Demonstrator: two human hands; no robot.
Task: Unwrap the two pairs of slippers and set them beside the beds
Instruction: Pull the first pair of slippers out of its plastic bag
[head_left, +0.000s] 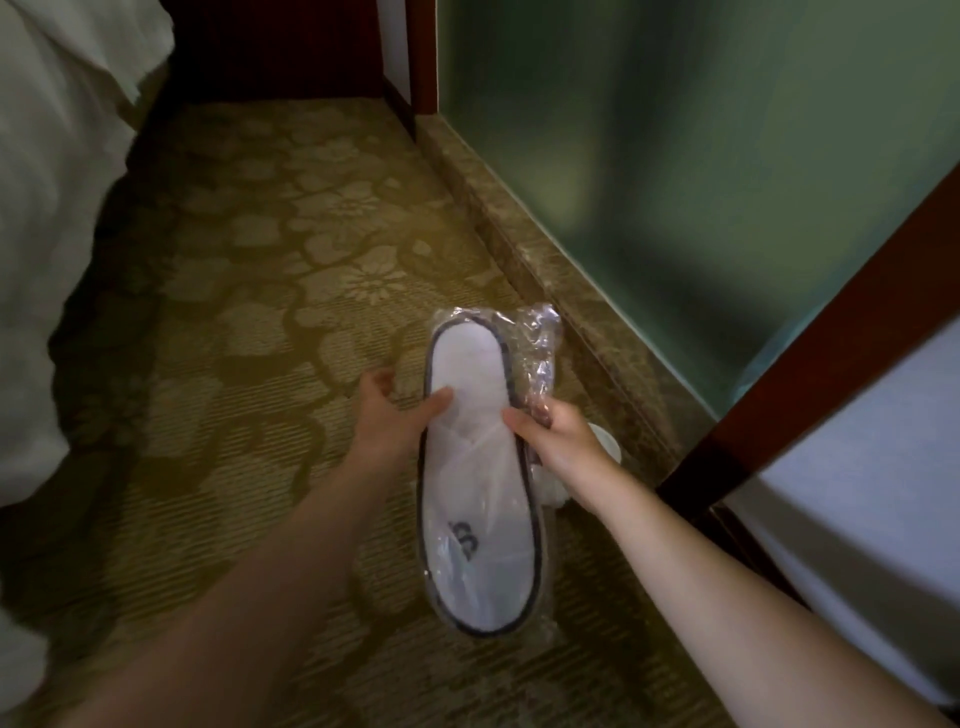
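A pair of white slippers (480, 499) with dark trim, stacked flat, is held above the carpet in the middle of the view. Clear plastic wrap (543, 343) still covers the lower part and is bunched up at the top right. My left hand (397, 415) grips the left edge of the slippers with the thumb on top. My right hand (558, 434) holds the right edge and pinches the bunched wrap. A bed (57, 156) with white linen stands at the left. Something white (608, 441) shows on the floor behind my right hand; I cannot tell what it is.
Patterned olive carpet (260, 270) runs ahead between the bed and a stone ledge (530, 244) under a frosted glass wall (701, 156). A dark wooden frame (810, 364) and a white panel stand at the right. Dark wooden furniture (275, 47) closes the far end.
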